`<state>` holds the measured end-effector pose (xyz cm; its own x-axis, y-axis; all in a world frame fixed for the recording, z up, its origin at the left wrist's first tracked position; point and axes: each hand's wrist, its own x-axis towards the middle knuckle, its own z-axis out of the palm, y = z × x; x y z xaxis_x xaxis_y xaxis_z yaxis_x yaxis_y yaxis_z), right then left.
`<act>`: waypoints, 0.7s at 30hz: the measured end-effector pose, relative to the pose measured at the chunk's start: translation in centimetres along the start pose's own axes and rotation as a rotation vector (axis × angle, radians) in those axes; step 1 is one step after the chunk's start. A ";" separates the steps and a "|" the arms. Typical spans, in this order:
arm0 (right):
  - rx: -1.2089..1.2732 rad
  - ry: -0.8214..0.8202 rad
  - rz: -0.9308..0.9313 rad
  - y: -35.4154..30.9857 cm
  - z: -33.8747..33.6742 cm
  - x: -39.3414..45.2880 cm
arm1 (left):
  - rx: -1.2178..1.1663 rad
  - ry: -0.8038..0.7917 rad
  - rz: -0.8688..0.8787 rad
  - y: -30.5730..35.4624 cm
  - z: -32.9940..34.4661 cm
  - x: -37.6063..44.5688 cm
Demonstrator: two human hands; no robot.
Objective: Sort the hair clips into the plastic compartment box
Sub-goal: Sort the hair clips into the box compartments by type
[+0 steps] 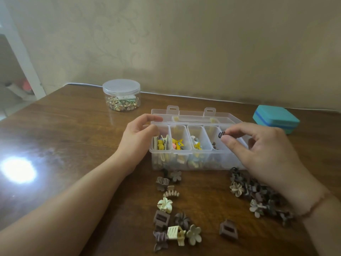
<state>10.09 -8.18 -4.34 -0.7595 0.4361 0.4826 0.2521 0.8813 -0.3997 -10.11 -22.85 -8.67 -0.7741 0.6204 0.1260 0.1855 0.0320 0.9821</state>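
A clear plastic compartment box stands open in the middle of the wooden table, its lid tipped back. Colourful clips fill its left compartments. My left hand grips the box's left end, thumb on the rim. Over the right compartments, my right hand pinches a small dark hair clip between thumb and forefinger. Loose brown and cream clips lie in front of the box. A denser pile of dark clips lies at the right, partly hidden under my right wrist.
A round clear jar with a lid, full of small shiny pieces, stands at the back left. A teal case sits at the back right near the wall. Bright glare marks the table's left side.
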 end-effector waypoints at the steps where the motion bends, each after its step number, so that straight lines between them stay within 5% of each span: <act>1: -0.059 -0.007 -0.017 -0.1 0.0 0.0 | 0.001 -0.002 0.005 0.0 0.0 0.0; 8: -0.204 0.113 -0.192 -1.9 0.4 -0.8 | -0.026 -0.020 0.003 -0.2 0.0 0.1; 13: -0.157 -0.258 -0.519 -4.6 3.7 -2.2 | -0.022 -0.008 0.021 -0.4 0.0 0.3; 21: -0.398 -0.361 -0.552 -4.3 6.4 -2.3 | -0.006 -0.003 0.028 -0.3 0.1 0.2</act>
<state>6.93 -14.11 -8.69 -0.9693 -0.1119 0.2191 -0.0754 0.9828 0.1683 -10.25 -22.70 -9.00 -0.7668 0.6235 0.1527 0.2032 0.0101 0.9791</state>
